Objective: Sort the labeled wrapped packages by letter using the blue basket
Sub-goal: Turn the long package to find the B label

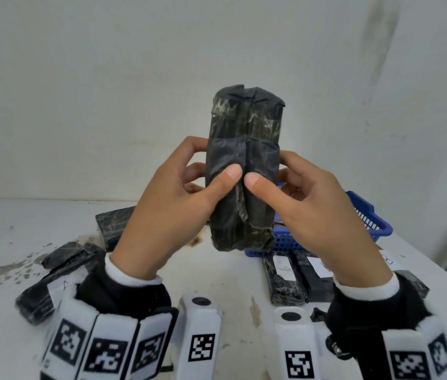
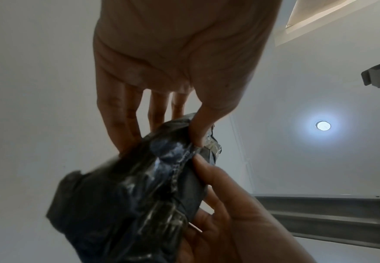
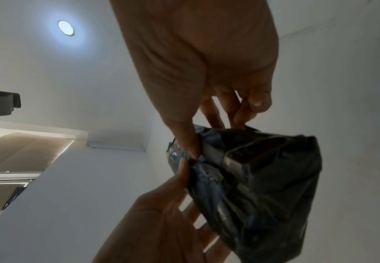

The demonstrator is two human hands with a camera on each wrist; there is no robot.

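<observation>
At the far left of the stained white table (image 1: 216, 272), a few black plastic-wrapped packages (image 1: 60, 272) lie loosely together, one showing a white label, with another dark wrapped block (image 1: 112, 223) set behind them.

The person's left hand (image 1: 173, 212) rises from a black and white cuff, palm turned inward, thumb laid across the near face of the tall black wrapped package (image 1: 244, 171) while the fingers curl round its far left edge. That package is held upright in the air above the table, at the middle of the head view, its folded seam facing the camera; no label shows on this side.

The right hand (image 1: 323, 215) mirrors the pose: thumb pressed on the seam just beside the left thumb, fingers wrapped behind the right edge. Both wrist views show the thumbs nearly meeting on the crinkled wrap.

Behind the right hand sits the blue slatted plastic basket (image 1: 367, 218), partly hidden. In front of it, a row of labelled black packages (image 1: 288, 275) rests side by side on the table, their letters hard to read.
</observation>
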